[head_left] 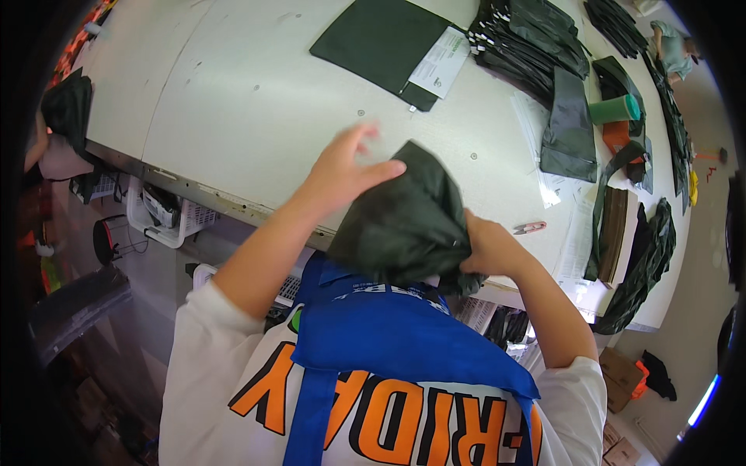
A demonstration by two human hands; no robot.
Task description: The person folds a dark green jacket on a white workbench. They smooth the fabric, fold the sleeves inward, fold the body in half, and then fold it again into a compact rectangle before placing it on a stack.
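A bunched dark green cloth piece (408, 210) is held up at the table's near edge, in front of my blue apron. My right hand (493, 247) is closed on its right side, the fingers partly hidden by the folds. At the upper left of the cloth is my left hand (346, 167), its thumb stretched out to the cloth's edge and its fingers apart and slightly blurred. Farther back on the table lies a flat dark green cloth piece (381, 46), with a white printed card (440, 64) on its right end.
On the white table (233, 116), small thread snips (530, 227) lie right of my right hand. Stacked dark cloth pieces (528, 39), a green cylinder (615, 109) and brown cardboard (614, 237) are farther right. White baskets (167, 217) sit below the near edge. Other people are at both sides.
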